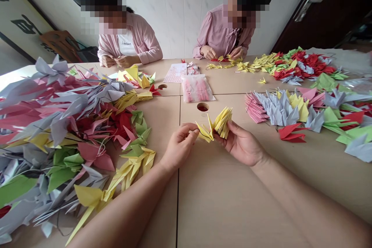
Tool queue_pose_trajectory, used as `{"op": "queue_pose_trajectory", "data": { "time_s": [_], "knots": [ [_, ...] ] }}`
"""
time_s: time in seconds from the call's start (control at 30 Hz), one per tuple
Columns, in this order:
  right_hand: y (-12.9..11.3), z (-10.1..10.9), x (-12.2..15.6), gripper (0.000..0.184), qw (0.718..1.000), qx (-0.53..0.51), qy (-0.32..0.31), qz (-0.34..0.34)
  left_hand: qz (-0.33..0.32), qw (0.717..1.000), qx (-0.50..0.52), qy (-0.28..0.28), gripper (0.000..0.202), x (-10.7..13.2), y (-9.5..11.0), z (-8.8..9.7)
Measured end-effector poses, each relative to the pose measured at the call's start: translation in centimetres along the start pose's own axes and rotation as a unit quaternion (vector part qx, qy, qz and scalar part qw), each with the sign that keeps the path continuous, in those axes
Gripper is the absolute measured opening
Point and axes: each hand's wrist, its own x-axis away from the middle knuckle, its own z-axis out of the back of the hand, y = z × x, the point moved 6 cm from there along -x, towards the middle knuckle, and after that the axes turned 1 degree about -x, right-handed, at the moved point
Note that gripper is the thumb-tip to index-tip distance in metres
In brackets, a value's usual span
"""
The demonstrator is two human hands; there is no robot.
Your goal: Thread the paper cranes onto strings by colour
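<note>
Yellow crane bundle: folded paper, thin pointed layers packed tight, held on the near side of the table hole, to its right.
Bundle direction: tips up and rightward, long axis slanting likewise.
Single yellow crane: near side of the hole, spread, points upward and leftward.
Right hand: gripping the bundle.
Left hand: fingertips pinched at the crane's edge; paper or thread, cannot tell.

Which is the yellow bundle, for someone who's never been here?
On the tan table, look between the left paper heap and right paper heap. There, the right hand, opposite the left hand, holds the yellow bundle. Unlike the spread yellow piece beside it, it has many layers packed tightly.
</note>
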Motion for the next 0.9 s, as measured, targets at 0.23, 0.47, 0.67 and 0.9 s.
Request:
{"op": "queue_pose_trajectory", "data": {
  "time_s": [0.23,0.47,0.67,0.9],
  "knots": [
    [-0.2,0.3,-0.2,0.016,1.0,0.002,0.011,0.018,-0.075,0.995,-0.061,0.023,0.022,0.4,0.2,0.5],
    [-0.3,0.5,-0.4,0.012,0.999,-0.008,0.035,0.041,-0.19,0.969,-0.158,-0.028,0.025,1.7,2.3,-0.8],
    [0.1,0.4,-0.3,0.014,0.999,-0.002,0.031,0.031,-0.306,0.894,-0.32,-0.074,0.019,3.4,3.6,-2.5],
    [0.4,0.0,-0.1,0.013,1.0,0.012,0.021,0.015,-0.358,0.83,-0.421,-0.08,0.02,3.8,3.7,-3.6]
  ]
}}
